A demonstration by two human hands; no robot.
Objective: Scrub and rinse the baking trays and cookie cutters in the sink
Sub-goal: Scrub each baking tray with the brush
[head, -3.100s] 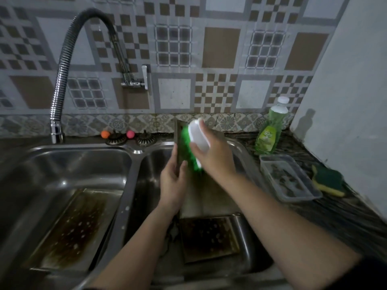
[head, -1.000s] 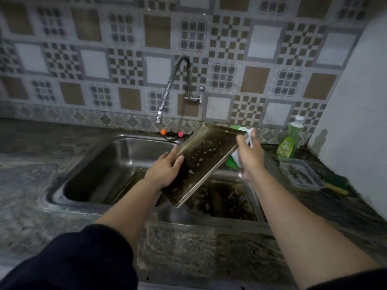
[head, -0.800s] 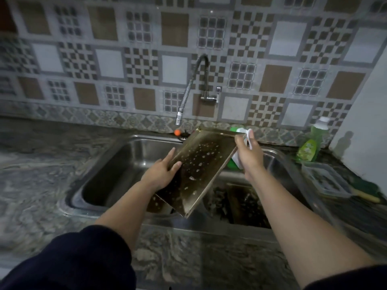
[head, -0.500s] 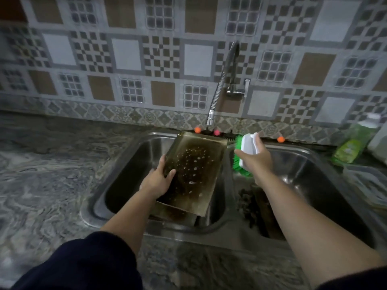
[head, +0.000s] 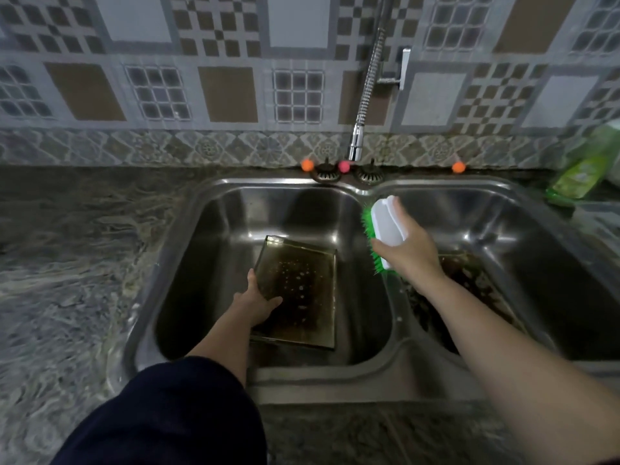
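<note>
A stained metal baking tray (head: 302, 290) lies low in the left basin of the double steel sink (head: 365, 374), with soap flecks on its dark surface. My left hand (head: 256, 302) grips the tray's left edge. My right hand (head: 407, 250) holds a white scrub brush (head: 385, 229) with green bristles above the divider between the basins. In the right basin lies another dark, dirty tray (head: 469, 280), partly hidden by my right forearm. No cookie cutters can be made out.
A flexible spring faucet (head: 364, 95) hangs over the sink's back edge, with no water running. A green dish soap bottle (head: 583, 169) stands at the far right. Small orange and pink balls (head: 307, 165) sit by the sink's back rim. Marbled stone counter (head: 77, 263) stretches left.
My left hand has lowered the tray from a raised tilt down into the left basin. My right hand let go of the tray's corner and keeps the brush. The view shifted closer.
</note>
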